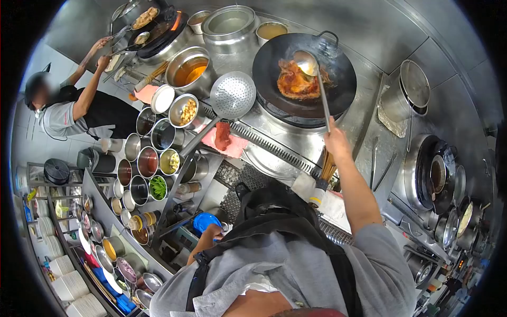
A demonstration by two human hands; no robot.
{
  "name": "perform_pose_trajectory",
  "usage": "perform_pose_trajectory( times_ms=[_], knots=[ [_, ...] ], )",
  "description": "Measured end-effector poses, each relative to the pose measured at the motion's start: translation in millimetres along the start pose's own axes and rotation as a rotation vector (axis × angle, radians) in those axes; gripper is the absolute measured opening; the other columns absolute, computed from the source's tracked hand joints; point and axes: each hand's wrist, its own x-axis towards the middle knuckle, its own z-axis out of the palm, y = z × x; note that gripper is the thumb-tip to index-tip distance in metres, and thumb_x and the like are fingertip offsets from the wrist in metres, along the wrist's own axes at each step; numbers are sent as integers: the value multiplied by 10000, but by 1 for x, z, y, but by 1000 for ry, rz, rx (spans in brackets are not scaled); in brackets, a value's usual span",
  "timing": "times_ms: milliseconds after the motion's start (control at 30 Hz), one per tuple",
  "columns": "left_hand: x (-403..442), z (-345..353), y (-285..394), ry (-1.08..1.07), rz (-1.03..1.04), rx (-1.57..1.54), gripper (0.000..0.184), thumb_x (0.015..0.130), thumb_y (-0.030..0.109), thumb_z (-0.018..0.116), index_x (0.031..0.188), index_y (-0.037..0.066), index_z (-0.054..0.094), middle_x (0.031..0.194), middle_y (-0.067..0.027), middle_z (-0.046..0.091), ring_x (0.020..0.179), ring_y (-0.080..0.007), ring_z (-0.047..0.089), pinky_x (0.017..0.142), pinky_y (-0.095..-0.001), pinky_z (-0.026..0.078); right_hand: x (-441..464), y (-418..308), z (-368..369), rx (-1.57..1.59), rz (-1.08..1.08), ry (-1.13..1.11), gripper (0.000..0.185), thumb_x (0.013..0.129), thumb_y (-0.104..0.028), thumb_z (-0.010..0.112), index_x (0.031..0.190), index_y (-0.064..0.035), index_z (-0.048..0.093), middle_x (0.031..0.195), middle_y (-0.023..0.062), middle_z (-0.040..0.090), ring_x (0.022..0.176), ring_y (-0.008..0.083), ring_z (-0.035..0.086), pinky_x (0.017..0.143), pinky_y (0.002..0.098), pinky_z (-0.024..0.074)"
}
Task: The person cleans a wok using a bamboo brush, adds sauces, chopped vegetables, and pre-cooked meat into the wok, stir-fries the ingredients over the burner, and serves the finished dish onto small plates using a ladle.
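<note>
My right hand (337,141) is wrapped round the long handle of a ladle (306,62). The ladle's bowl rests on a reddish-brown, glossy piece of food (296,84) in a black wok (269,61). Low at my left side, my left hand (213,231) is beside a blue container (205,221); its fingers are too small and hidden to make out. A perforated strainer (233,95) lies left of the wok, its handle slanting down toward the seasoning pots.
A co-worker (74,111) holds utensils over another wok at the upper left. Several metal pots of ingredients, one with green leaves (158,187), stand at left. A pot of orange liquid (190,71) is near the strainer. Another burner (420,169) is at right.
</note>
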Motion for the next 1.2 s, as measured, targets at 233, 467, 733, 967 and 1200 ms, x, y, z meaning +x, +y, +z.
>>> perform_pose_trajectory(
  times_ms=[233, 467, 733, 967, 1200],
  knots=[
    [2, 11, -7, 61, -75, -16, 186, 768, 229, 649, 893, 101, 699, 879, -109, 690, 807, -272, 672, 704, -378, 546, -34, 57, -1, 128, -131, 11, 618, 808, -185, 527, 1402, -125, 367, 941, 298, 611, 905, 416, 614, 822, 474, 467],
    [38, -57, 69, 136, -83, -598, 119, 803, 168, 623, 859, 74, 670, 860, -79, 692, 769, -230, 680, 677, -332, 556, -13, 12, 21, 98, -29, -47, 615, 820, -142, 511, 1409, -104, 337, 978, 294, 611, 957, 431, 591, 860, 496, 453],
    [-7, -76, 101, 80, -170, -831, 147, 833, 192, 596, 830, 50, 633, 865, -72, 685, 788, -234, 685, 667, -355, 568, -5, 4, -1, -22, 63, -36, 627, 824, -136, 491, 1425, -128, 313, 1015, 281, 608, 989, 429, 578, 890, 484, 442],
    [8, -24, 11, 143, -97, -55, 188, 845, 195, 579, 911, 21, 601, 882, -118, 674, 801, -285, 676, 664, -406, 568, -20, 58, -1, 96, -80, -108, 652, 833, -131, 486, 1446, -181, 270, 1044, 255, 620, 985, 407, 602, 885, 488, 459],
    [19, -19, 14, 152, -78, -75, 247, 856, 199, 561, 992, -7, 568, 899, -165, 664, 813, -337, 667, 662, -457, 568, -14, 9, 25, 9, -104, -61, 619, 828, -121, 484, 1417, -132, 294, 1014, 287, 604, 970, 416, 596, 853, 498, 462]
  ],
)
